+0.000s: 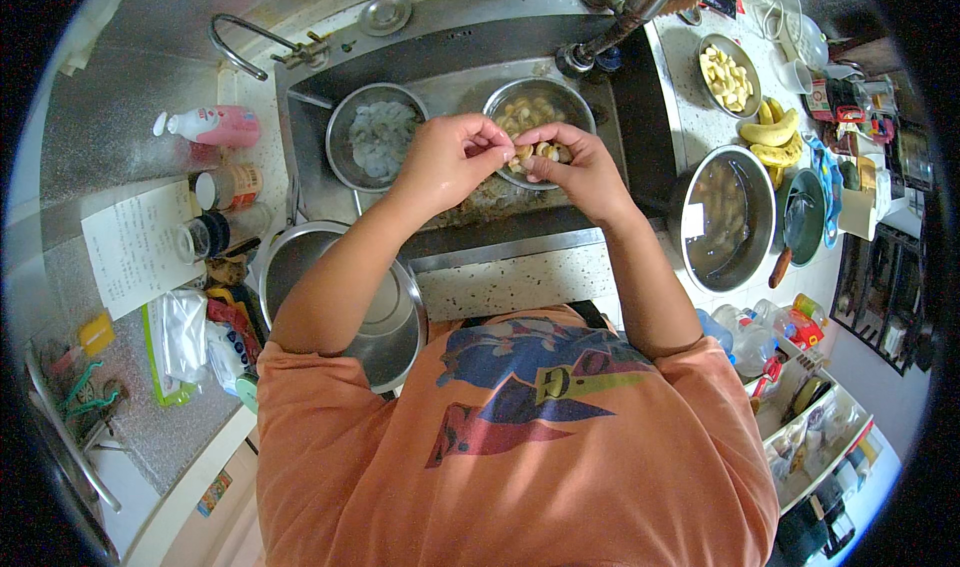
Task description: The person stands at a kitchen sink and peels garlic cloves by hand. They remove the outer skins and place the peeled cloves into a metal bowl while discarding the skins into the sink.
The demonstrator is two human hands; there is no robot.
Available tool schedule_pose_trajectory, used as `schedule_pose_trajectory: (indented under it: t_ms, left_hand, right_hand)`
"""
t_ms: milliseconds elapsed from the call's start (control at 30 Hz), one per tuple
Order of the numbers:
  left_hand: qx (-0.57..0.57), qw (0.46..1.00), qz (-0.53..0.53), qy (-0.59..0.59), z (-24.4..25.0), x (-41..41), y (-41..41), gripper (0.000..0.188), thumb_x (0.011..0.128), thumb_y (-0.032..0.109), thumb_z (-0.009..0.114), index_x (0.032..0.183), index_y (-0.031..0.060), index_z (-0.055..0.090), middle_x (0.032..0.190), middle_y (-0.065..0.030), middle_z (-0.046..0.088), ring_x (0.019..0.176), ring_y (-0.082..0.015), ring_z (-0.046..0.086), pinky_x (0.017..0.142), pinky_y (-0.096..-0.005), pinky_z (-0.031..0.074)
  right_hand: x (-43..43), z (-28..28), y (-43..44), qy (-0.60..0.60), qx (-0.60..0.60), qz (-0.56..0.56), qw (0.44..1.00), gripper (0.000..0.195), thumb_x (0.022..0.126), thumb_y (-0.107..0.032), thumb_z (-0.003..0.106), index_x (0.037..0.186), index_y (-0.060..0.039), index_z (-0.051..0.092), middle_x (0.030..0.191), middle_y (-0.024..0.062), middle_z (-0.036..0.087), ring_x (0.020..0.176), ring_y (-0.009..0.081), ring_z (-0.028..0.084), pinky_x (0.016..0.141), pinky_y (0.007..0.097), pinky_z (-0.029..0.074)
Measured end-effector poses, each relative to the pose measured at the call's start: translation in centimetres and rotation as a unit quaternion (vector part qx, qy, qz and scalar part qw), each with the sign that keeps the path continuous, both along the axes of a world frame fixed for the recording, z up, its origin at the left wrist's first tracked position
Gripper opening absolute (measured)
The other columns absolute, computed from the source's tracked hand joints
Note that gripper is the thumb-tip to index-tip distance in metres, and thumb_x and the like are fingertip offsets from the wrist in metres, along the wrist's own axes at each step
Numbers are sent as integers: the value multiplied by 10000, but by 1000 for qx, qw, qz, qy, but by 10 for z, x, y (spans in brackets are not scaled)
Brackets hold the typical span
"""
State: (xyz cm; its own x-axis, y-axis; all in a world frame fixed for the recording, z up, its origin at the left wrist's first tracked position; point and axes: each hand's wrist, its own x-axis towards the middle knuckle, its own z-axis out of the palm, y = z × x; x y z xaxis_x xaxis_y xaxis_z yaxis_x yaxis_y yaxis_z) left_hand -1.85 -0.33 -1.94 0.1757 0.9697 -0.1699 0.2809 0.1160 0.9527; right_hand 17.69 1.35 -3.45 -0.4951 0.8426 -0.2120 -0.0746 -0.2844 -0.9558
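Note:
My left hand [465,150] and my right hand [574,163] meet over a round metal bowl [589,109] in the sink. Their fingertips pinch a small clove-like piece, mostly hidden by the fingers. Liquid and many yellowish-brown pieces [525,110], which look like garlic cloves, fill the bowl. Left of it stands another metal bowl [334,150] with translucent greyish pieces [382,137] that look like peeled shrimp. On the right counter, a metal dish [752,68] holds pale, peeled-looking cloves [726,79].
A large steel basin [341,375] stands below my left forearm. A metal pot [766,248] with liquid, bananas [776,131] and a green pan [804,225] crowd the right counter. The faucet [600,41] reaches over the sink's back right. A pink pump bottle [225,125] lies left.

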Motion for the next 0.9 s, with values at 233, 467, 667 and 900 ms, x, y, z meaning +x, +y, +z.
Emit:
schedule_pose_trajectory:
  t_ms: [233,467,667,900]
  left_hand:
    - [41,998,28,41,1,-2,-3,101,791,88,665,849,9,640,735,-86,672,653,-147,652,618,-268,511]
    - [84,992,42,89,15,0,-6,167,768,121,713,871,22,627,776,-80,671,690,-168,659,636,-274,518]
    - [51,998,40,-27,5,10,-6,195,770,56,713,919,13,596,835,-79,661,734,-138,647,666,-257,520]
    - [19,976,69,-207,0,6,-7,235,787,-51,663,992,4,563,923,-61,643,831,-105,621,730,-231,508]
  right_hand:
    - [1,0,1,19,-25,-19,999,200,822,-1,634,1019,-32,637,941,19,635,832,86,582,706,238,506]
    - [-3,9,7,-128,318,-11,939,280,750,38,647,1021,-23,612,923,72,620,873,174,593,776,281,474]
    - [-11,17,0,-140,242,-43,959,298,743,42,660,1027,-24,599,922,64,617,846,165,590,782,273,471]
    - [-4,12,2,80,-45,-42,995,242,806,-37,677,1040,-34,616,951,5,630,798,56,561,671,208,467]
